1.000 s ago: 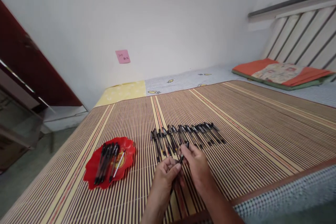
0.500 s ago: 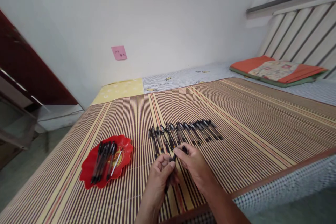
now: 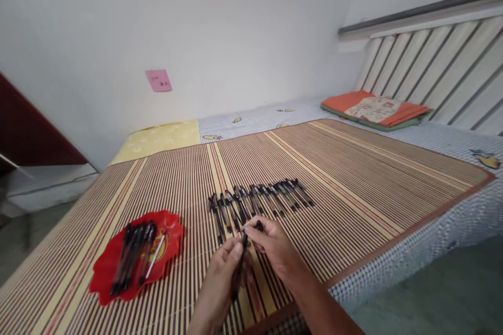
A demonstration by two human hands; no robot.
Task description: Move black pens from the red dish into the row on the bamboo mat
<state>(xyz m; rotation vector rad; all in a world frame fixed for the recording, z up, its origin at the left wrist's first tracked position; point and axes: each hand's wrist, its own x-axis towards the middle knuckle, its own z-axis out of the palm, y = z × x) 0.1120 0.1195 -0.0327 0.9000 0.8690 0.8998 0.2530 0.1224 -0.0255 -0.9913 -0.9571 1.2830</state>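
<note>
My left hand (image 3: 223, 271) is closed around a black pen (image 3: 244, 241), its upper end pointing away from me and its lower part blurred. Fingers pinched, my right hand (image 3: 268, 237) meets the pen's upper end. A short black piece that looks like a pen cap (image 3: 259, 225) sticks out of the right fingers. Just beyond both hands lies a row of black pens (image 3: 257, 199), side by side on the striped mat (image 3: 330, 241). To the left, a red scalloped plate (image 3: 173, 235) holds several dark pens (image 3: 131, 256) and one thin white stick (image 3: 156, 256).
The mat covers most of a bed with a checked sheet (image 3: 255, 115). Folded orange and patterned cloth (image 3: 373, 107) lies at the far right by a white slatted headboard (image 3: 432, 63). A pink note (image 3: 159, 80) is stuck on the wall behind.
The view has swung right, so everything sits further left in the picture. Both hands stay together at the pen, with only a slight shift in the fingers.
</note>
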